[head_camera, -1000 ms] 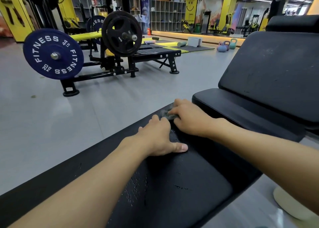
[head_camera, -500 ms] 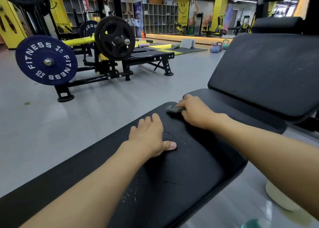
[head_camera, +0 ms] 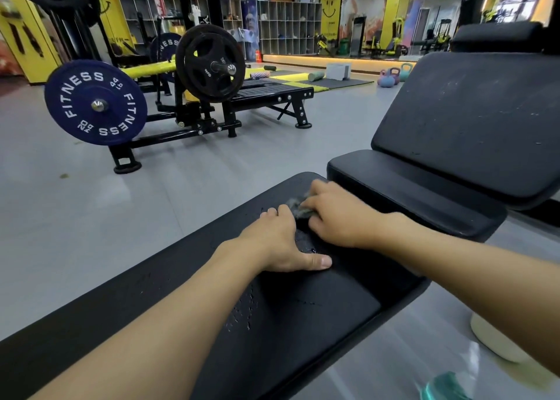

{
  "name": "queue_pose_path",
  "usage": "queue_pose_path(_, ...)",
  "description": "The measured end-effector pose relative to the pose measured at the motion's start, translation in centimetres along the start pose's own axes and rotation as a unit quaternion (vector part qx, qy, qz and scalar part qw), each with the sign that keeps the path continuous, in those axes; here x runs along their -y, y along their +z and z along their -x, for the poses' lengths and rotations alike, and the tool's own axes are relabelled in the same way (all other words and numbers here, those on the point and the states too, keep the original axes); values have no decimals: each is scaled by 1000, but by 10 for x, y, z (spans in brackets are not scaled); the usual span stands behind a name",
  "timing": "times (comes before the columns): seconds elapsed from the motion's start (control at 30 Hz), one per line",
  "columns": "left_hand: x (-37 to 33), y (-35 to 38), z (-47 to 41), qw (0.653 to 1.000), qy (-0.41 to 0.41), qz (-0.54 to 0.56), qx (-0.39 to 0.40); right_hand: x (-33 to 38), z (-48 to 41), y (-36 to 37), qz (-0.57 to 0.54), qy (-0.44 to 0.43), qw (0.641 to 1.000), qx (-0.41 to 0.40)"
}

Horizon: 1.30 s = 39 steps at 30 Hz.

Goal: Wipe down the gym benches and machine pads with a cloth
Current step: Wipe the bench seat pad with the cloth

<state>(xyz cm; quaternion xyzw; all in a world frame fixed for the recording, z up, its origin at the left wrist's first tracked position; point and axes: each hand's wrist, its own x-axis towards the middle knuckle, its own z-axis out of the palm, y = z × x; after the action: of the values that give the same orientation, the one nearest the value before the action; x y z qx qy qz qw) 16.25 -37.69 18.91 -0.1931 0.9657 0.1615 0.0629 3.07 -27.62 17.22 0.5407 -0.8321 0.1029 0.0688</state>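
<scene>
We are wiping the far end of the long flat pad (head_camera: 303,324) of the gym bench, and we are judging this to be the middle of a stroke on that pad. Our right hand (head_camera: 336,217) is curling its fingers over a small grey cloth (head_camera: 298,206) and pressing it down near the pad's rounded edge. The cloth is looking soft and crumpled, mostly hidden under the fingers. Our left hand (head_camera: 278,242) is lying flat just beside it, fingers straight and thumb spread, holding nothing, only bracing on the pad. The pad is looking like smooth, matte black vinyl, and it is carrying tiny flecks or droplets (head_camera: 242,311) nearer to us. The next move is probably calling for firm strokes toward us over those flecks. After that come the short pad (head_camera: 409,184) and the tilted back pad (head_camera: 472,120), which is showing pale specks.
</scene>
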Motion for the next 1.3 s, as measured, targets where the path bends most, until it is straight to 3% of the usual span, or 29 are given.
queue_pose_path(0.07,1,1,0,1000,3,-4,-5,-1,14,-5,-9,-28,1000,9)
queue_pose_path(0.23,2,3,1,1000,4,0,-1,-39,2,-9,-2,121,991,-54)
queue_pose_path(0.4,3,4,-3,1000,5,-17,-3,-14,28,-13,-35,-7,999,17)
queue_pose_path(0.57,4,6,-1,1000,4,-1,-4,-47,16,-16,-55,149,985,-68)
queue_pose_path(0.7,4,7,-3,1000,4,-13,-7,-14,41,-13,-32,9,999,-20)
queue_pose_path(0.77,5,6,-4,1000,5,-16,-7,-16,47,-20,-49,-15,999,10)
queue_pose_path(0.9,6,9,-1,1000,9,-4,-20,-40,33,-22,-50,116,991,-52)
queue_pose_path(1.07,11,18,5,997,29,27,-67,-2,58,-19,-42,10,999,8)
queue_pose_path(1.13,12,23,9,994,36,62,-84,-16,56,-25,-25,36,999,-3)
queue_pose_path(1.23,14,30,11,991,46,72,-100,-30,50,-25,-36,142,988,-58)
queue_pose_path(1.3,17,37,12,988,54,74,-125,-17,55,-22,-21,118,992,-41)
